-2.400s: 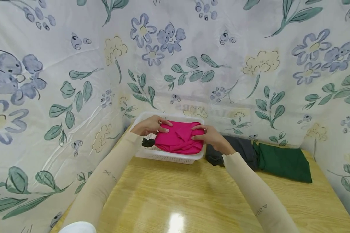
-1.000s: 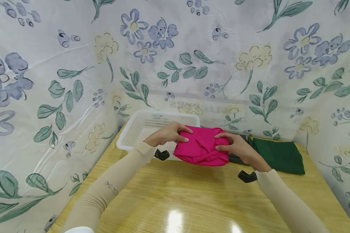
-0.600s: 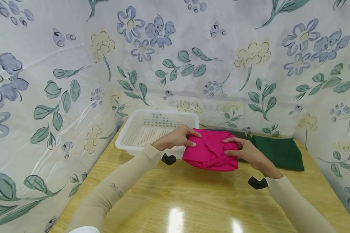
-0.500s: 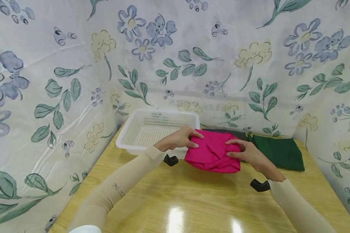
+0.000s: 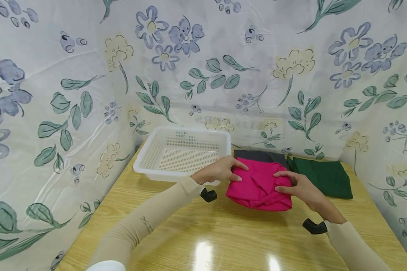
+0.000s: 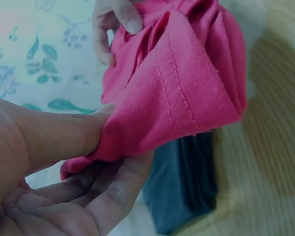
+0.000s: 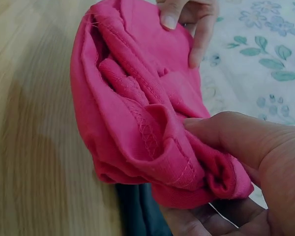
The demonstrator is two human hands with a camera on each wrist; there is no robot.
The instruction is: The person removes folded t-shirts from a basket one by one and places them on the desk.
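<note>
A folded bright pink garment, knit cloth with a double-stitched hem, is held up between both hands over the table. My left hand pinches its left side, thumb on top and fingers under the hem in the left wrist view. On the opposite side my right hand grips the bunched layers, with the thumb above and fingers beneath in the right wrist view. Behind the garment lies a folded dark grey cloth, partly hidden by it. A folded dark green cloth lies alongside, farther right.
A white perforated plastic basket stands at the back left with nothing in it. The wooden table runs up to a floral curtain at the back and left. Black wrist mounts hang under both wrists.
Both hands have lifted the pink garment out of the basket and carried it right and toward the person, in front of the grey cloth. The basket's inside now shows.
</note>
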